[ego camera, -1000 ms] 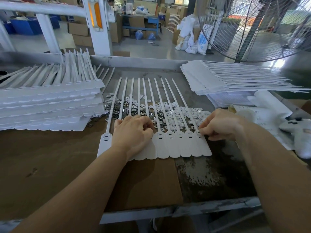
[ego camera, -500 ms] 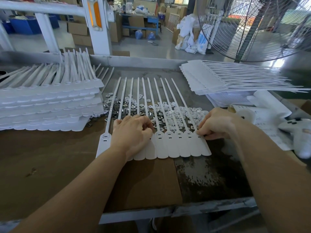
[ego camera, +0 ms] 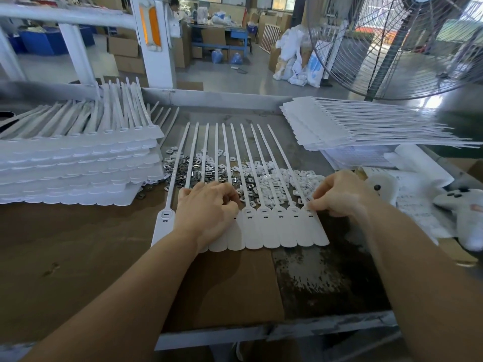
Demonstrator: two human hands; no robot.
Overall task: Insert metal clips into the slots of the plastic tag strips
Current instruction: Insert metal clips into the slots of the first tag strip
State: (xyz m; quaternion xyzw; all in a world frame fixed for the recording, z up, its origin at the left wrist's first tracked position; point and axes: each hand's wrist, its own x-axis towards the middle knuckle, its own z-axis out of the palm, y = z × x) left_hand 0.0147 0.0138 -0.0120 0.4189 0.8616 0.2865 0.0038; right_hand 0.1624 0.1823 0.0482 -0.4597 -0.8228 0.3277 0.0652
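Barely anything has shifted since a moment ago: both hands have stayed over the row of white tag strips (ego camera: 264,228) lying flat on the bench (ego camera: 78,257). Her left hand (ego camera: 206,212) rests knuckles-up on the strips' slotted heads, fingers curled under so I cannot tell what they hold, while the right hand (ego camera: 337,194) pinches at the rightmost strip's head. Loose metal clips (ego camera: 193,171) lie scattered under the strips' tails, beside stacked strips (ego camera: 78,158).
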